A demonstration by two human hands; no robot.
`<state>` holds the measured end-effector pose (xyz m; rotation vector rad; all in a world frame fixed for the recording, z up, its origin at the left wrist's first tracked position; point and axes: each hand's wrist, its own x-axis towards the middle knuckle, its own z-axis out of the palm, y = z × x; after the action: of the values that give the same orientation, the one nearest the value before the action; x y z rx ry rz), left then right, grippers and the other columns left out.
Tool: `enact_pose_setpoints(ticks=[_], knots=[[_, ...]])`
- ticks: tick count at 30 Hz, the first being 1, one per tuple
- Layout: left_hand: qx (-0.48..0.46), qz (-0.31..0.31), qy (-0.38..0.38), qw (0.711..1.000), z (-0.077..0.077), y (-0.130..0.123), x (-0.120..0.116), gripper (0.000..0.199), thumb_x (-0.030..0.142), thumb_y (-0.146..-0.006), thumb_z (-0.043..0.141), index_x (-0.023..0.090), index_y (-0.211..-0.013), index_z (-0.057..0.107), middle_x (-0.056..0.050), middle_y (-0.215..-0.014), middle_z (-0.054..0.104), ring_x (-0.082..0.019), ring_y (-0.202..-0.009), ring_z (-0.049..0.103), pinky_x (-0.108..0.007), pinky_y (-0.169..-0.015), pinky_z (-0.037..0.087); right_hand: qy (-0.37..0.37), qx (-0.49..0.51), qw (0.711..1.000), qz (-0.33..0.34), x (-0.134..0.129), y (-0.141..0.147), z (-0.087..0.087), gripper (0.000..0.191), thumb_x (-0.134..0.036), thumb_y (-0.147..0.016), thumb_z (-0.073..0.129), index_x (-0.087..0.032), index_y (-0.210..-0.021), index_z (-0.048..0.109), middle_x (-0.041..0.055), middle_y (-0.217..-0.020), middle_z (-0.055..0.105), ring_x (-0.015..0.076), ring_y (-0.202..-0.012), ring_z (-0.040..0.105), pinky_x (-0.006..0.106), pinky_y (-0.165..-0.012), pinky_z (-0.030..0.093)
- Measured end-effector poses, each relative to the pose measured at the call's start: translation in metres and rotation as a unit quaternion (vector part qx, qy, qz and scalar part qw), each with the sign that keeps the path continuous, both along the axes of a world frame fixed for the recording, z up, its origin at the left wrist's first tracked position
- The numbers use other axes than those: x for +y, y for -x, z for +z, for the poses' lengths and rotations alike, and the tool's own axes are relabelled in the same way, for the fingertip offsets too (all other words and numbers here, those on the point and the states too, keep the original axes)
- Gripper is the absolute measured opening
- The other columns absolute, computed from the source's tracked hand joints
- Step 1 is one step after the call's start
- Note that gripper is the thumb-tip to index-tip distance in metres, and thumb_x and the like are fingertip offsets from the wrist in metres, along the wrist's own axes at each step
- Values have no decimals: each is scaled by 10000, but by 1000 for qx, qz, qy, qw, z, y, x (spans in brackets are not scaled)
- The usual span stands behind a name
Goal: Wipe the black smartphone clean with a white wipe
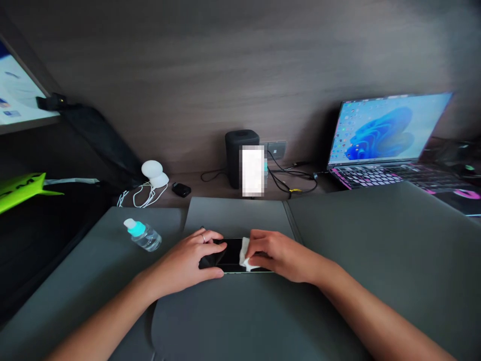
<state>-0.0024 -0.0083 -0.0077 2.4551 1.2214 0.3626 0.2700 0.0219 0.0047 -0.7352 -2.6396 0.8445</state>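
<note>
A phone (231, 254) with a dark, glossy screen lies sideways on the grey desk mat, near the middle of the view. My left hand (201, 255), with a ring on one finger, grips its left end, the thumb along the near edge and the fingers over the far side. At the phone's right part, my right hand (274, 253) pinches a white wipe (245, 253) and presses it against the screen. The phone's right end is hidden under that hand. To the left, a clear spray bottle (146, 236) with a turquoise collar leans over on the mat.
Behind the mat (349, 235) stand a black speaker (233, 160) and a blurred-out white object (253, 171), with black cables beside them. An open laptop (383, 133) is at the right. A white round device (154, 173) and a small black object (181, 189) sit at the back left.
</note>
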Motion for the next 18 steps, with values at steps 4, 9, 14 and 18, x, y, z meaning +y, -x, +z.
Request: enact_pose_setpoints(ticks=[4, 9, 14, 18], knots=[[4, -4, 0, 1000, 0, 1, 0, 448, 402, -872, 699, 323, -1306, 623, -35, -1373, 577, -293, -1234, 534, -460, -1037, 464, -7, -4, 999, -35, 5, -5, 1, 165, -196, -983, 519, -172, -958, 680, 53, -922, 600, 154, -859, 595, 283, -787, 468], [25, 6, 7, 1000, 0, 2, -1, 462, 428, -885, 675, 318, -1328, 605, -35, -1402, 551, -304, -1271, 498, -462, -1052, 447, -2, -1, 1000, 14, -1, 2, 2, 143, -166, -966, 542, -160, -920, 677, 46, -903, 599, 143, -827, 587, 268, -767, 462], [33, -4, 13, 999, -1, 3, -1, 479, 430, -893, 665, 311, -1350, 585, -25, -1427, 530, -308, -1300, 475, -453, -1062, 443, 15, -3, 1000, 7, 1, -8, 5, 144, -175, -968, 547, -168, -910, 678, 40, -894, 609, 143, -835, 590, 259, -760, 457], [36, 4, 6, 999, -2, 3, -1, 469, 436, -896, 660, 329, -1346, 587, -21, -1433, 527, -319, -1303, 472, -476, -1070, 431, -7, -1, 1000, -1, 0, -2, 3, 148, -172, -968, 533, -162, -917, 672, 50, -905, 602, 150, -831, 591, 274, -765, 463]])
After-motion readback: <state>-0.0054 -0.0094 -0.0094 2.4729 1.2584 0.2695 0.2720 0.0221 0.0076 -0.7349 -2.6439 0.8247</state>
